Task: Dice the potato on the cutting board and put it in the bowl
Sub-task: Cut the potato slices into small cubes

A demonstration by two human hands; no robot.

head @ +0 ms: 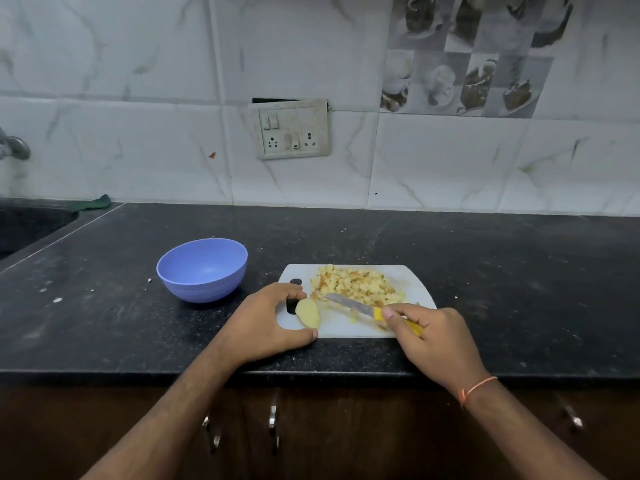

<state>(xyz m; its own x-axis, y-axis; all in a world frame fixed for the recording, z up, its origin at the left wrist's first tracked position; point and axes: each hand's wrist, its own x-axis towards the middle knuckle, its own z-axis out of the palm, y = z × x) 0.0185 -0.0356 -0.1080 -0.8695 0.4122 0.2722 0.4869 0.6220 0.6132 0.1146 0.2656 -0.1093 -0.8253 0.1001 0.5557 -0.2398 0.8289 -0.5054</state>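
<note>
Black speckled counter (pixel 485 258) under a marble-tiled wall, with a switch and socket plate (pixel 292 129) set in the tiles, a printed tile panel (pixel 474 53) far right, a tap (pixel 14 147) and a dark sink (pixel 27 223) at far left, a green cloth (pixel 98 201) by the sink's far corner. Cabinet handles (pixel 273 424) below the counter's near edge.

White cutting board (pixel 408 278) near the middle of the counter, a handle slot at its left end. Heap of diced potato (pixel 353 284) on the board's far half. One uncut potato piece (pixel 307 312), pale and rounded, on the board's near-left part, just beside the slot.

Left hand (pixel 266 323) over the board's left end, fingers curled over the far side of the slot, thumb stretched along the near edge; seems to grip the board itself, fingertips close to the uncut piece.

Right hand (pixel 433 337) wrapped around the yellow handle of a knife (pixel 349 304), blade pointing left and low over the board, tip near the heap's near edge. Orange thread (pixel 476 389) around the right wrist.

Blue bowl (pixel 202 268) upright on the counter, left of the board, apart from it, nothing visible inside.
</note>
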